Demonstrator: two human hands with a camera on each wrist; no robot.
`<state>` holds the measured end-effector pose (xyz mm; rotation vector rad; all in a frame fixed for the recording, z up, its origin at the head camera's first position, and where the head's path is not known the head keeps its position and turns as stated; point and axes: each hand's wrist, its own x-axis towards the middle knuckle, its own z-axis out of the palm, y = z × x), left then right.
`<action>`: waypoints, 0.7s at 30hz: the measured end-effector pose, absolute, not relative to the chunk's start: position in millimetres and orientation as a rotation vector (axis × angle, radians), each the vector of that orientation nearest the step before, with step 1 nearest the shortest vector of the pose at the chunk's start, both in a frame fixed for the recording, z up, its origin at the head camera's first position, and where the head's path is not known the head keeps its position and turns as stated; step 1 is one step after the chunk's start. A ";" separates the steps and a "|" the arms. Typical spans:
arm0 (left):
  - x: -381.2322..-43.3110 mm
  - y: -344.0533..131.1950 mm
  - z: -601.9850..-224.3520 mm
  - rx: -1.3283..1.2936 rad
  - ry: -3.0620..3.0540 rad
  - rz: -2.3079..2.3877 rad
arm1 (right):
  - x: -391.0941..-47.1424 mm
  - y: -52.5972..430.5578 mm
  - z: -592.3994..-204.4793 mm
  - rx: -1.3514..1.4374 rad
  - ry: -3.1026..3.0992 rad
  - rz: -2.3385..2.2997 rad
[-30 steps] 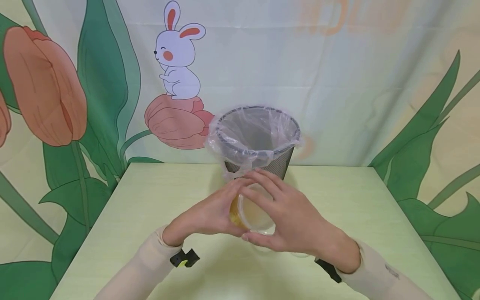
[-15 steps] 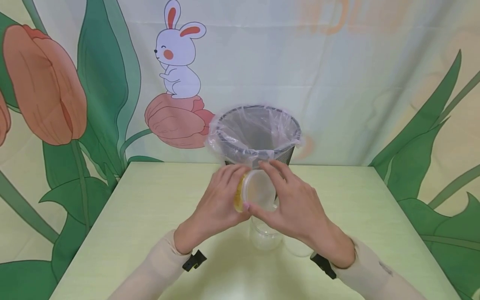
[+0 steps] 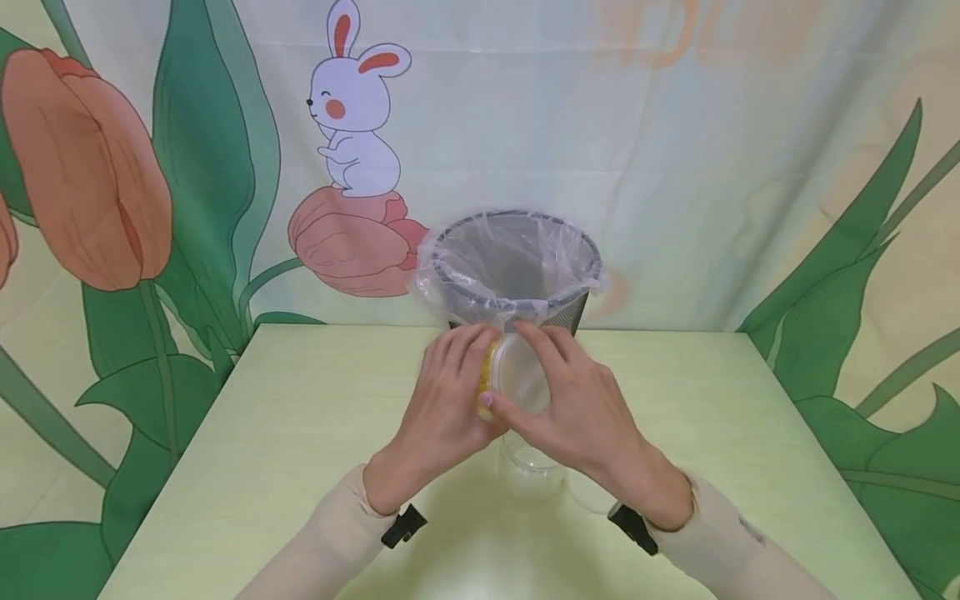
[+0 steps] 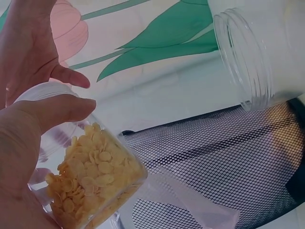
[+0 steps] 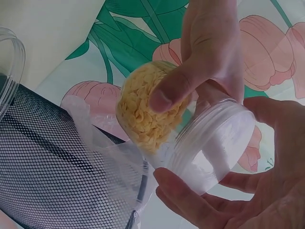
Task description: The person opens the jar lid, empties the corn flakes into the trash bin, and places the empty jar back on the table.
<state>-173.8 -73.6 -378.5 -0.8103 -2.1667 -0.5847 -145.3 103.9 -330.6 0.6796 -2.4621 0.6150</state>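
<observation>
A clear plastic jar with a rounded square body, partly filled with pale yellow flakes point(image 4: 97, 171), is held tilted in the air above a pale green bench point(image 3: 337, 400), in front of a black wire-mesh bin point(image 4: 205, 157). The jar is gripped by the left hand point(image 3: 446, 396) — its fingers are wrapped around the body, with the thumb laid across the side. A round, whitish translucent lid point(image 3: 522, 377) is seen at the jar's mouth, turned towards the right hand point(image 3: 588, 404). The lid's rim is pinched between the curled fingers and thumb of that hand; whether the lid is seated tightly cannot be told.

Beneath the hands, a second clear round jar point(image 3: 532, 477) is stood on the bench, its upper part partly covered by the right hand. Just beside it a faint, clear round outline point(image 3: 590, 498) is partly hidden by the right arm — what it belongs to cannot be told.

The bin is lined with a thin, clear plastic bag point(image 3: 480, 307), which is folded over the rim. Behind the bench a pale cloth backdrop point(image 3: 675, 183) is hung, printed with a white rabbit point(image 3: 366, 154), coral tulips and green leaves. Both forearms are covered by beige sleeves point(image 3: 322, 533).
</observation>
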 end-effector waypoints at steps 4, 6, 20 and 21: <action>-174.1 -74.2 -379.3 -0.807 -2.181 -0.586 | -146.9 104.9 -331.2 0.752 -2.427 0.617; -174.4 -74.6 -379.1 -0.815 -2.182 -0.592 | -147.7 105.9 -330.6 0.792 -2.404 0.621; -172.6 -82.5 -377.1 -0.845 -2.233 -0.638 | -147.4 105.9 -329.3 0.920 -2.374 0.619; -172.2 -84.0 -377.3 -0.850 -2.245 -0.648 | -147.2 105.5 -329.5 0.931 -2.376 0.618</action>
